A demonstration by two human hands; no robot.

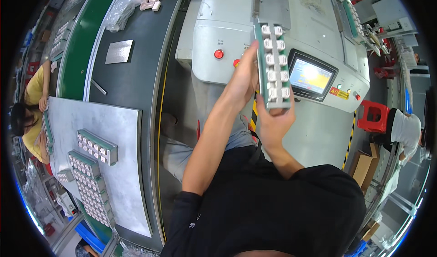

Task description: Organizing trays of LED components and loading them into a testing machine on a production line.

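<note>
A long green board (275,65) carries two rows of small white block-shaped parts with a grey metal strip between them. It is in both my hands, its long side pointing away from me in front of the machine. My left hand (245,77) grips its left edge, with the fingers partly hidden by the board. My right hand (276,125) is closed around its near end from below. Its far end lies by the metal channel (271,6) of the grey machine (218,33); whether the two touch I cannot tell.
The machine has a lit screen (313,76) and a red button (219,53). On the left bench, a metal sheet (123,115) bears several similar boards (91,184). Plastic bags (122,11) and a silver plate (119,52) lie beyond. A person in yellow (36,88) works at far left; a red stool (373,116) stands right.
</note>
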